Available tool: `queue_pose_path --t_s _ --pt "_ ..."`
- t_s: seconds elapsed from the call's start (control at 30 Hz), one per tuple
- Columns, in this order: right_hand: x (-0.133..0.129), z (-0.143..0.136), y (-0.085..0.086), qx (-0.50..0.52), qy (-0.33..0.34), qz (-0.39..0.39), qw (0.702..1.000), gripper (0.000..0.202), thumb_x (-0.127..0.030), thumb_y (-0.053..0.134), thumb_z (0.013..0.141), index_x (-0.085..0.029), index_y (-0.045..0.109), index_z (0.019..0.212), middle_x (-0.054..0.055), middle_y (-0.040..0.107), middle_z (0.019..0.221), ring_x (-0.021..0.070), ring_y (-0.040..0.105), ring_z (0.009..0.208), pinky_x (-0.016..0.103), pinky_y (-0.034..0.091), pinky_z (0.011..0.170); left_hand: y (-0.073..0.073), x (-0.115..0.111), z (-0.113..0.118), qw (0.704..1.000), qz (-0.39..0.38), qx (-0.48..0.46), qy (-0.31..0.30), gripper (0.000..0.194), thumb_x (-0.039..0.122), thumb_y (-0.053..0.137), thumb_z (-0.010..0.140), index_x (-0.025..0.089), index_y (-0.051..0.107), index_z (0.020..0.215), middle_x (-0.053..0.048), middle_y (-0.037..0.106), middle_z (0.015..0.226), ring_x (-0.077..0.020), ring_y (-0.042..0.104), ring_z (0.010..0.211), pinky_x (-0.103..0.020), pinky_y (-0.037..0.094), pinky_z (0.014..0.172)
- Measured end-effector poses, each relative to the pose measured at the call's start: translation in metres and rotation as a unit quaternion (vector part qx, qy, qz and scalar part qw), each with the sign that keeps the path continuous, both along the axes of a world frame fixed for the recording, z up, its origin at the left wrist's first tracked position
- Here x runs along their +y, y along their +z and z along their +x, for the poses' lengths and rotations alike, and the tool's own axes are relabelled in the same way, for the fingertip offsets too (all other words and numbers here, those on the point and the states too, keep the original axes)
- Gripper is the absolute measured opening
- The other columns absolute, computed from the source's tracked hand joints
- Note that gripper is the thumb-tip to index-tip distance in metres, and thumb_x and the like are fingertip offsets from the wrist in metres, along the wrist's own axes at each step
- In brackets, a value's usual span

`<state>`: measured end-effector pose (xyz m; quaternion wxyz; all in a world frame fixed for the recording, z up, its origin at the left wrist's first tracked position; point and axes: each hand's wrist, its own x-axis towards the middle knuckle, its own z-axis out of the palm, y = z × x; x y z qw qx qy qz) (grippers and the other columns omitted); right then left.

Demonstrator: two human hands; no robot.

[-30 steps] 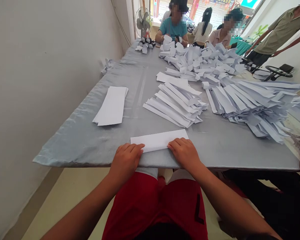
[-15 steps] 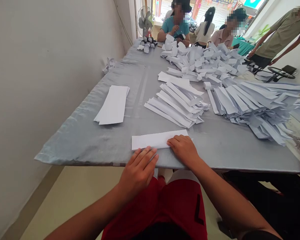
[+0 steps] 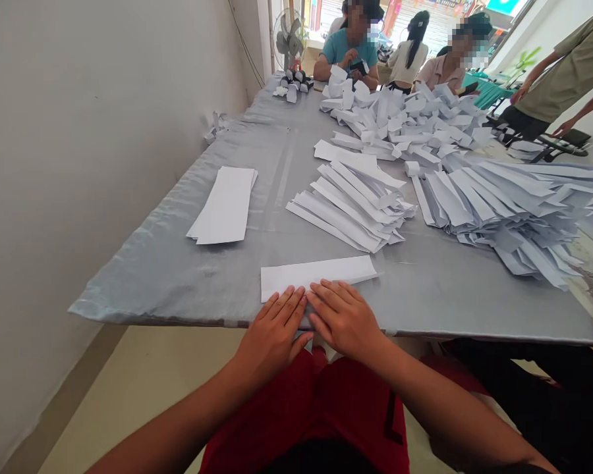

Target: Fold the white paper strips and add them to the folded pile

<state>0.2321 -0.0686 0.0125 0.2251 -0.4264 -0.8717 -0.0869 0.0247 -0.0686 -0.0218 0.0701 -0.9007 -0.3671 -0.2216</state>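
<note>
A white paper strip lies lengthwise near the front edge of the cloth-covered table; its right end lifts slightly. My left hand rests flat on the strip's near edge, left of its middle, fingers stretched out. Beside it, my right hand lies flat on the same edge, and the fingertips of both almost meet. Beyond the strip is a bundle of folded paper strips. To the left sits a neat stack of flat white sheets.
A larger heap of folded strips spreads at the right. Farther back, a pile of bent paper pieces covers the table. People sit at the far end, one person stands at the right, and a wall runs along the left.
My right hand has moved left from the strip's right end, and its fingers have straightened to lie next to my left hand. The strip's right end is now uncovered.
</note>
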Motion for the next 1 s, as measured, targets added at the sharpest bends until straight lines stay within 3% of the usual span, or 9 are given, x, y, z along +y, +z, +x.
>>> queue_pose_path --t_s 0.2,0.43,0.8,1.0 --pt "-0.002 0.0 -0.014 -0.012 -0.02 -0.038 0.999 0.039 -0.029 0.053 0.1 -0.017 0.063 0.136 0.012 0.064 0.138 0.0249 0.058 0.131 0.044 0.045 0.112 -0.001 0.0 0.0 1.0 -0.009 0.003 0.001 0.049 0.038 0.045 0.101 0.012 0.053 0.142 -0.017 0.058 0.145 -0.0293 0.053 0.137 -0.045 0.043 0.114" --pt "-0.008 0.02 -0.015 -0.03 -0.047 -0.046 0.997 0.043 -0.028 0.056 0.099 -0.015 0.06 0.139 0.014 0.062 0.14 0.0281 0.059 0.131 0.048 0.045 0.112 0.002 0.001 -0.006 1.0 -0.019 -0.007 0.009 0.052 0.04 0.046 0.102 0.012 0.051 0.145 -0.017 0.056 0.147 -0.0294 0.052 0.138 -0.044 0.045 0.112" --pt "-0.019 0.071 -0.018 -0.066 -0.164 -0.009 0.984 0.039 -0.029 0.039 0.105 -0.016 0.063 0.133 0.013 0.067 0.133 0.027 0.066 0.122 0.051 0.045 0.109 0.005 0.003 -0.042 0.998 0.031 0.001 0.061 0.041 0.03 0.039 0.104 0.012 0.062 0.133 -0.014 0.063 0.139 -0.03 0.061 0.128 -0.047 0.046 0.107" --pt "-0.021 0.083 -0.017 -0.079 -0.194 -0.014 0.978 0.043 -0.029 0.032 0.107 -0.014 0.065 0.131 0.013 0.068 0.131 0.0282 0.068 0.118 0.052 0.048 0.103 0.005 0.001 -0.049 0.996 0.031 -0.001 0.078 0.038 0.028 0.04 0.104 0.017 0.064 0.132 -0.011 0.065 0.137 -0.0295 0.06 0.13 -0.047 0.042 0.109"
